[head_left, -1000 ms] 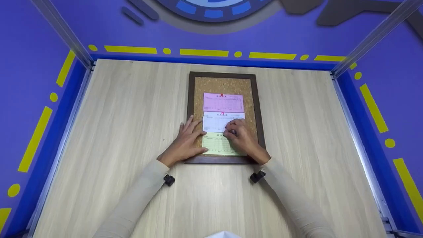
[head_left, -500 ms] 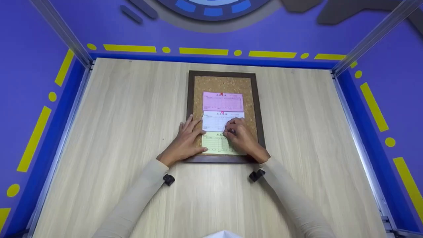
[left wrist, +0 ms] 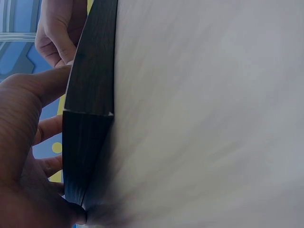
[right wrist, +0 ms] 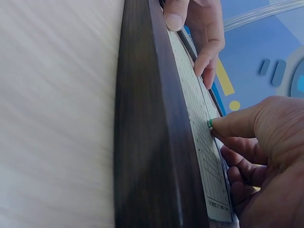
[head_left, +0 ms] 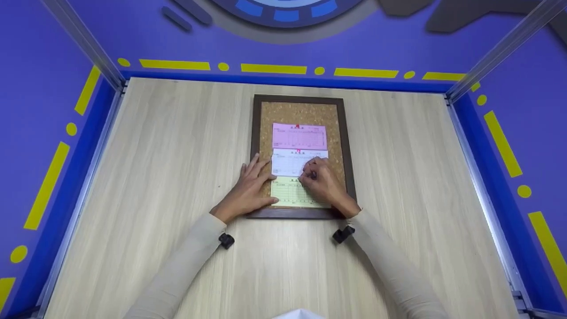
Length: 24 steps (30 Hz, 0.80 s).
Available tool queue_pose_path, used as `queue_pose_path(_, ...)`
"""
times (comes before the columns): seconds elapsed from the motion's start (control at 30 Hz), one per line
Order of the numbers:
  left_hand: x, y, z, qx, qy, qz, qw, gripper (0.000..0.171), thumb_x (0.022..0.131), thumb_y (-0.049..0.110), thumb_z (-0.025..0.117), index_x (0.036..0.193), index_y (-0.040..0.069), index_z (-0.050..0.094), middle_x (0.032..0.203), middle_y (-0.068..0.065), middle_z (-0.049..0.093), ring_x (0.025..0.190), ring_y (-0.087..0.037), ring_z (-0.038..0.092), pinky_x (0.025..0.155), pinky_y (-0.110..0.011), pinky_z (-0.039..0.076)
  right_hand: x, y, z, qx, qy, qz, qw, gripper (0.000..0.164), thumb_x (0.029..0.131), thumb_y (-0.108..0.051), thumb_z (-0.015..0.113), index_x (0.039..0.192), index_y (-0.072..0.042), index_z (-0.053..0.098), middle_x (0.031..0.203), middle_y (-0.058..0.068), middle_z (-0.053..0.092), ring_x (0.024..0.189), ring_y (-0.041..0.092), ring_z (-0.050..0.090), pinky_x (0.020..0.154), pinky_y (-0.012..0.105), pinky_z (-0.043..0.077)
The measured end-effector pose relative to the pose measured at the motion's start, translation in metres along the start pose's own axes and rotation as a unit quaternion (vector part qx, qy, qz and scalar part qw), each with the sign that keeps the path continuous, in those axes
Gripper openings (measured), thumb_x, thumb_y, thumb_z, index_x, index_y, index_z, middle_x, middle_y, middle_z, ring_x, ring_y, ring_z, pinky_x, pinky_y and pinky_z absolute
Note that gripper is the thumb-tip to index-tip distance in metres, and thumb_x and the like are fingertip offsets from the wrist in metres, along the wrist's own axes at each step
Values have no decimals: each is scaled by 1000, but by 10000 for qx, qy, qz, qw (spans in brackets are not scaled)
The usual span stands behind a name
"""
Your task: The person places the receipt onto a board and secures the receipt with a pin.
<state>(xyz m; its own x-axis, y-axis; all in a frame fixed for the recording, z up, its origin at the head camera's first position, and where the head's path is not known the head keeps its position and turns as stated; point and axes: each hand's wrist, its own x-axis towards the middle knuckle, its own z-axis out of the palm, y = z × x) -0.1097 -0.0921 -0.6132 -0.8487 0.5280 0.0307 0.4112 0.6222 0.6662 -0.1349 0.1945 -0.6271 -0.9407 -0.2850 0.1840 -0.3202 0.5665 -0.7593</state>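
A corkboard (head_left: 297,113) in a dark frame lies on the table, with pink (head_left: 290,138), white (head_left: 283,164) and green slips (head_left: 285,195) in a column on it. Red push pins stand at the tops of the pink and white slips. My left hand (head_left: 249,191), fingers spread, rests over the board's left side; its thumb and a fingertip press the green slip's left edge. With thumb and curled fingers, my right hand (head_left: 325,185) pinches a green push pin (right wrist: 210,123) at the green slip's top edge. The pin is mostly hidden in the head view.
The wood-grain table (head_left: 177,133) extends around the board. Blue-purple walls (head_left: 274,53) with yellow dashes and metal corner posts enclose its back and sides. A white pointed thing (head_left: 299,314) shows at the bottom edge.
The right hand's fingers have shifted slightly at the top of the green slip, still pinching there. The left hand, board and slips have stayed in place.
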Motion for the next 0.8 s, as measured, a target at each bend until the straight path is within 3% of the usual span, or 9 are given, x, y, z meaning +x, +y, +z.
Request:
queue_pose_path(0.3, -1, -1, 1, 8, 24, -11, 10000, 61, 90, 39, 92, 139, 10, 70, 179, -13, 29, 170, -40, 1, 131, -73, 4, -1, 0, 4, 6, -36, 182, 9998, 13, 89, -4, 80, 78, -7, 74, 103, 4, 65, 106, 28, 54, 94, 38, 41)
queue_pose_path(0.53, -1, -1, 1, -6, -71, -59, 10000, 62, 92, 43, 90, 141, 11, 68, 180, -11, 27, 171, -38, -3, 131, -71, 2, -2, -16, -3, 174, 61, -104, 9998, 12, 87, 3, 82, 80, -2, 73, 98, 13, 68, 100, 33, 56, 91, 42, 42)
queue_pose_path(0.8, 0, 0, 1, 47, 0, -12, 10000, 61, 91, 40, 91, 140, 11, 69, 180, -12, 28, 171, -39, -1, 131, -73, 3, -5, 0, 2, 226, 245, -286, 9990, 11, 89, -3, 83, 88, -11, 76, 92, 2, 65, 95, 23, 52, 88, 36, 36)
